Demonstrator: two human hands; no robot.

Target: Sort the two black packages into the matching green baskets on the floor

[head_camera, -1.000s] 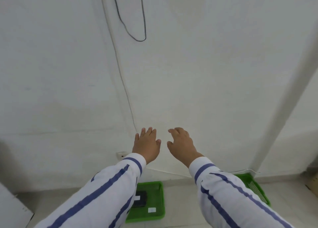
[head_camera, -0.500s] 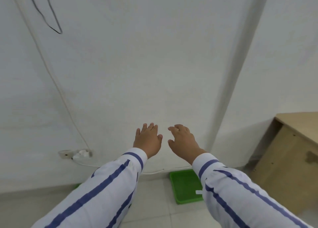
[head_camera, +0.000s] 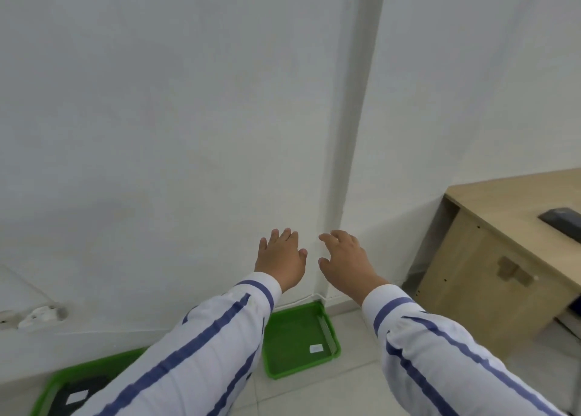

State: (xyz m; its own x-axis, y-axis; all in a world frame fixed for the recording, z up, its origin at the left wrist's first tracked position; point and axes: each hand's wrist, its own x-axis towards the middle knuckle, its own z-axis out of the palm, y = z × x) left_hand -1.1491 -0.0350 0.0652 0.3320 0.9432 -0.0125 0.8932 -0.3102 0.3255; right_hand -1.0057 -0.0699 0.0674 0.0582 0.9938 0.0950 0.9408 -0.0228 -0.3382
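Both of my hands hang in the air in front of a white wall, empty, fingers spread: my left hand [head_camera: 281, 258] and my right hand [head_camera: 344, 261] side by side. On the floor below them lies a green basket [head_camera: 333, 348] with only a small white label inside. A second green basket [head_camera: 55, 385] at the bottom left holds a black package [head_camera: 75, 396] with a white label, partly hidden by my left sleeve. Another black package [head_camera: 562, 220] lies on the wooden desk at the right edge.
A light wooden desk [head_camera: 503, 258] stands at the right, its side panel reaching the floor. A white power strip [head_camera: 41, 315] and cable run along the wall base on the left. Pale floor tiles [head_camera: 330, 393] stretch between the baskets and the desk.
The view has swung to the right: the hanging black cable has left the frame, the desk with its black package has come in. My hands keep their pose.
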